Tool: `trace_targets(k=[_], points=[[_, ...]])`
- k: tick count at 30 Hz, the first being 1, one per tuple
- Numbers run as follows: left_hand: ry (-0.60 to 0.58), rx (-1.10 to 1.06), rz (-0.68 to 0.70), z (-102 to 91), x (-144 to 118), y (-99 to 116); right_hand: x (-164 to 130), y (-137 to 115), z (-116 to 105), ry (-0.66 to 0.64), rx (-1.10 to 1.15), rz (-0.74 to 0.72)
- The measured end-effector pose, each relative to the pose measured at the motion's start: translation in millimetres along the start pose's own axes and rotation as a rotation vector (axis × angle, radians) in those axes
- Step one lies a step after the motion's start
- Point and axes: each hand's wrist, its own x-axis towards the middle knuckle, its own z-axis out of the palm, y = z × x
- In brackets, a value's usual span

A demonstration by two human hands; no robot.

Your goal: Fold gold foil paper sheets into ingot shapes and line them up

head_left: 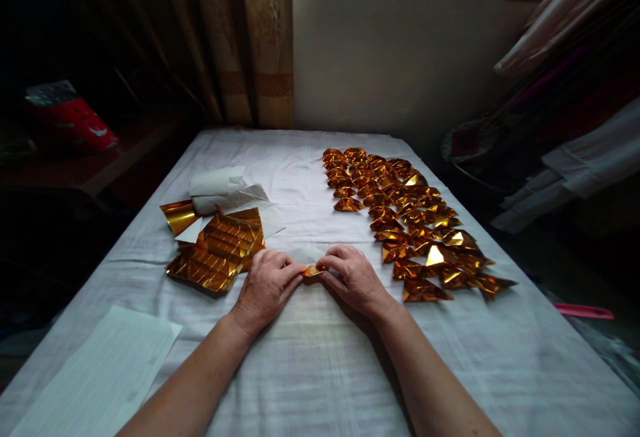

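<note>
A small piece of folded gold foil paper (313,270) is pinched between my two hands at the middle of the cloth-covered table. My left hand (269,284) grips its left end, and my right hand (353,277) grips its right end. Beyond the fingers a pale sheet (305,254) shows in part. Close to my left hand lies a stack of creased gold foil sheets (220,254). On the right, several rows of folded gold foil ingots (395,210) cover the table.
A white paper roll (217,182) and a curled gold sheet (179,216) lie behind the stack. Lined paper (100,377) rests at front left. A curtain (265,37) and wall (390,57) border the far edge. Clothes (590,150) hang at right; a red container (75,120) stands left.
</note>
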Motion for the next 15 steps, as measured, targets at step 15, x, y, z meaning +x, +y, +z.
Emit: trace_targets(k=[15], points=[[-0.025, -0.043, -0.117, 2.7, 4.1, 3.3, 6.6, -3.7, 6.4, 0.044, -0.063, 0.177]])
